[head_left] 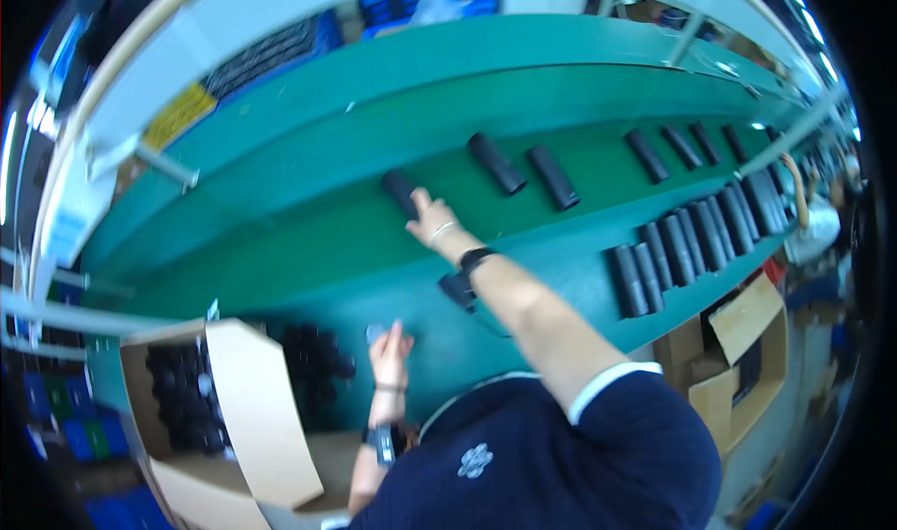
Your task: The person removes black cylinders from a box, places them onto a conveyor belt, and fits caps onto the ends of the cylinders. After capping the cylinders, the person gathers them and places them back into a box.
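My right hand (432, 222) reaches across to the green belt, its fingers around the near end of a black tube (398, 190). Two more black tubes, one closer (497, 164) and one farther right (553, 177), lie tilted on the belt. Low in the middle, my left hand (391, 357) is over the lighter green tabletop (355, 296), fingers curled at a small bluish-grey piece (375, 332) whose kind is unclear. A small black device (457, 292) sits by my right wrist, partly hidden by the forearm.
Several black tubes (691, 240) stand in a row along the right table edge; others (647, 154) lie farther along the belt. At lower left, an open carton (257, 408) holds black parts, with a dark pile (316, 362) beside it. Another open carton (747, 320) is at right.
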A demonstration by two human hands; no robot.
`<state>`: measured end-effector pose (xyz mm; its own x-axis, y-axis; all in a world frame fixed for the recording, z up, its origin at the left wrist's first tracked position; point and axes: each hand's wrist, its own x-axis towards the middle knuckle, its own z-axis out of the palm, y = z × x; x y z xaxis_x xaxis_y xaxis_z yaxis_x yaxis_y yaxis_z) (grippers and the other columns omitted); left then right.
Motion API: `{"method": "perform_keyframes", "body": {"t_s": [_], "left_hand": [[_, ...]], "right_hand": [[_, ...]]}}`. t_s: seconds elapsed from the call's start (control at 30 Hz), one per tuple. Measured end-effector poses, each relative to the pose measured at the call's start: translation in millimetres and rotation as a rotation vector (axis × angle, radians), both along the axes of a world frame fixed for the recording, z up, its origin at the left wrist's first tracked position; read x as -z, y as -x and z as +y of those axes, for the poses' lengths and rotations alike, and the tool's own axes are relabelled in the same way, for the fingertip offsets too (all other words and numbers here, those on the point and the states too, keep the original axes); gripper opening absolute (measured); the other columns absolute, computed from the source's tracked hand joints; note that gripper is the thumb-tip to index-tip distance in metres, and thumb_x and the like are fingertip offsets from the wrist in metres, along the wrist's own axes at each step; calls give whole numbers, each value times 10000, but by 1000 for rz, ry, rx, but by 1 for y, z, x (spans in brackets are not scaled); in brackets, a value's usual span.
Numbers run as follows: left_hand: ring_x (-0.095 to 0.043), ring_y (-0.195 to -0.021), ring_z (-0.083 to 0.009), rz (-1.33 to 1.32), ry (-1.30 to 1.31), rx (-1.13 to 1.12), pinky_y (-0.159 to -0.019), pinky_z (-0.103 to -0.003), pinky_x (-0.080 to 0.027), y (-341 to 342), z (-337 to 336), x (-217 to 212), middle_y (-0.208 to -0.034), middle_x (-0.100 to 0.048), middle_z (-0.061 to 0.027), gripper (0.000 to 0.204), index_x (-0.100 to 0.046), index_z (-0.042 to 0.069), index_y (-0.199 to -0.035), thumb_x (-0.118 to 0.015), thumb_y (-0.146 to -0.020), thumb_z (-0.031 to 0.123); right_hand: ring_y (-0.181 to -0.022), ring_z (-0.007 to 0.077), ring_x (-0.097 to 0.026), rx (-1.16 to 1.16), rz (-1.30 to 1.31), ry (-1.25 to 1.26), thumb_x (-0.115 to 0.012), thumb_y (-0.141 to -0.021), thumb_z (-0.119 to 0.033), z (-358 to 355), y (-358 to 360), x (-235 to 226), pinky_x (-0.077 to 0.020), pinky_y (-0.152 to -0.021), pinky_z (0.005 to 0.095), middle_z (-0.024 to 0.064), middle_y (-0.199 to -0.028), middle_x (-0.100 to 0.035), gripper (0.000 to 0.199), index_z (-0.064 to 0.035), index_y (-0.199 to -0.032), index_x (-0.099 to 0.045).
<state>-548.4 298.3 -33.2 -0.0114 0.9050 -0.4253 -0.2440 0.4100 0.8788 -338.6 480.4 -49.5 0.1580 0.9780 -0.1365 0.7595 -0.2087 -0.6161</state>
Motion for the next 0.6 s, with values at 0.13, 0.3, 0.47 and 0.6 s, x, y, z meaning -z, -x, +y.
{"method": "perform_keyframes", "body": {"t_s": [0.13,0.3,0.47,0.6], "left_hand": [[-355,-464,-101,116,-119,-70,-522,-275,-367,20,-17,6,-479,-316,39,501,-338,140,-503,-535,-948,258],[-404,-519,-110,52,-107,80,-559,-278,-377,37,-15,12,-516,-370,21,486,-362,125,-540,-493,-966,321],[-461,-581,-108,-68,-44,272,-611,-266,-395,-18,-10,-21,-609,-511,-16,327,-445,89,-613,-564,-916,119],[-391,-567,-56,4,-190,620,-573,-219,-319,-62,-4,-7,-560,-467,17,414,-361,94,-508,-623,-798,-41]], "right_hand": [[-1211,428,-410,-146,15,198,-606,-844,-282,13,-6,2,-386,-995,488,251,-1338,-376,698,-315,-1423,-218],[-1156,330,-474,-181,249,-215,-610,-858,-248,-57,-58,-21,-420,-953,434,172,-1285,-465,516,-138,-1326,-422],[-765,119,-606,163,715,-118,-580,-902,-231,-262,-148,-54,-505,-715,276,67,-852,-653,269,-11,-1050,-630],[-756,155,-634,739,396,34,-616,-812,-187,-451,-203,-16,-508,-698,305,106,-815,-678,225,-23,-954,-674]]}}
